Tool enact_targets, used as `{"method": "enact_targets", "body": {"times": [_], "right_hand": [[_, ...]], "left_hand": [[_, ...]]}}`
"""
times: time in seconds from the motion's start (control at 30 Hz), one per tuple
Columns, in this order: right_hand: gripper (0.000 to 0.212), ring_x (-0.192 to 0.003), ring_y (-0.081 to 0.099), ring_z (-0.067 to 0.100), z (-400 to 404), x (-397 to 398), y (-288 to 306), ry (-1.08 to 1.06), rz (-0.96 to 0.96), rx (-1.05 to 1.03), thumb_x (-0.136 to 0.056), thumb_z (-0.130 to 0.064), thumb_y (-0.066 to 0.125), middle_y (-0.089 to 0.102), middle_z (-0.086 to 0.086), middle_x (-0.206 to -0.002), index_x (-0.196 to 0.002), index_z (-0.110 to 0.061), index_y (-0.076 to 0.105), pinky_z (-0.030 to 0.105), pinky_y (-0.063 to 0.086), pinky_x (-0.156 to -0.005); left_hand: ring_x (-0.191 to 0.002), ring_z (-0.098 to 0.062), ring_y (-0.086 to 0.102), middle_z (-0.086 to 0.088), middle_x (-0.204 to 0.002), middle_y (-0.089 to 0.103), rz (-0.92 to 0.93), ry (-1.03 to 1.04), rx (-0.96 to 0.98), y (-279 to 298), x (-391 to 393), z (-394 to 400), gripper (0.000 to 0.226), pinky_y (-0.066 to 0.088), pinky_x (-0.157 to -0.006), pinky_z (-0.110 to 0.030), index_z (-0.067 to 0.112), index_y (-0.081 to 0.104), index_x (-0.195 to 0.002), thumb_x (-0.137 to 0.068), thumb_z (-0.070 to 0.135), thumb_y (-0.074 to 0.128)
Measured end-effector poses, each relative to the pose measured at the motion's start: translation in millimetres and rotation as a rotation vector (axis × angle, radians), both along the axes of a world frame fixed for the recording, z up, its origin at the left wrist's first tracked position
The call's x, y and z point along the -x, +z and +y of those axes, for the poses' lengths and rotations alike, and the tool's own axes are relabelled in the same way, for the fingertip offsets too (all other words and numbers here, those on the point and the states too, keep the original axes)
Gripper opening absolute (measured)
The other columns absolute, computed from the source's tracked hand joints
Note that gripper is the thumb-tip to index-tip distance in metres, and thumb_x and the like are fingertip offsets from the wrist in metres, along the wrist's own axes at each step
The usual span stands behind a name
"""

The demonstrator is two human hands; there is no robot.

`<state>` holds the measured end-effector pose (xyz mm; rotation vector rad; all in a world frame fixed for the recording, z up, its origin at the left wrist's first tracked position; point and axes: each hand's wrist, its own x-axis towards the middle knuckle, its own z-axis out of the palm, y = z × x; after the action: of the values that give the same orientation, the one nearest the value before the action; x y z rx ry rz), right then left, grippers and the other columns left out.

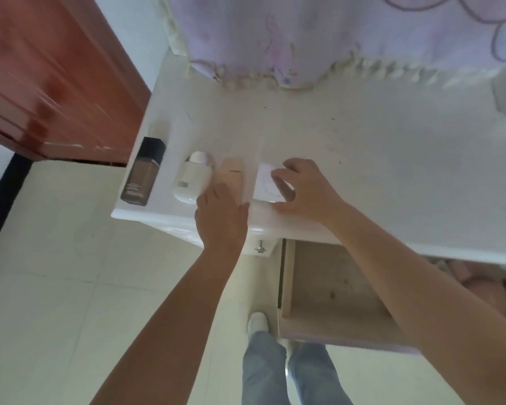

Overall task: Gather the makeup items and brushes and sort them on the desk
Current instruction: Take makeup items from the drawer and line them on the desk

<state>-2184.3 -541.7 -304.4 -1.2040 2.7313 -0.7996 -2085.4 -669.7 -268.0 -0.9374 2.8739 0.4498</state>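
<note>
On the white desk (pixel 362 135), near its front left corner, stand a dark brown foundation bottle (pixel 143 171) with a black cap, a white bottle (pixel 192 178) with a pale pink cap, and a beige tube (pixel 232 176). Right of the tube lies a pale pink and white square compact (pixel 264 182). My right hand (pixel 301 188) lies over the compact with its fingers curled on its right edge. My left hand (pixel 221 214) rests at the desk's front edge, fingers against the lower end of the beige tube. The picture is blurred.
A lilac cloth with a braided cream trim (pixel 304 39) hangs over the desk's back. Below the desk edge an open wooden drawer (pixel 333 287) juts out beside a small metal knob (pixel 260 247). A red-brown wooden door (pixel 56 77) stands at the left. My legs and white shoe (pixel 257 321) are on the tiled floor.
</note>
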Motion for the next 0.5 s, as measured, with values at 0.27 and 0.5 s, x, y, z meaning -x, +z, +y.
{"method": "enact_targets", "body": {"times": [0.27,0.5], "right_hand": [[0.039,-0.099,0.053,0.022,64,-50,23,-0.384,-0.045,0.197,-0.075,-0.024,0.050,0.065,0.025,-0.096,-0.095,0.005,0.067,0.002,0.028,-0.094],[0.022,-0.066,0.063,0.026,228,-123,-11,-0.631,-0.298,-0.109,-0.073,-0.007,0.050,0.068,0.020,-0.067,-0.072,0.006,0.068,0.010,0.040,-0.072]], "left_hand": [[-0.097,-0.026,0.043,-0.025,-0.097,0.062,0.633,-0.343,0.012,-23,-46,45,0.025,0.040,-0.085,-0.033,0.002,0.051,-0.099,-0.078,0.014,0.047],[-0.092,-0.028,0.056,-0.012,-0.097,0.061,-0.058,-0.841,-0.332,-64,-53,173,0.023,0.051,-0.074,-0.033,0.008,0.057,-0.098,-0.080,0.004,0.044]]}}
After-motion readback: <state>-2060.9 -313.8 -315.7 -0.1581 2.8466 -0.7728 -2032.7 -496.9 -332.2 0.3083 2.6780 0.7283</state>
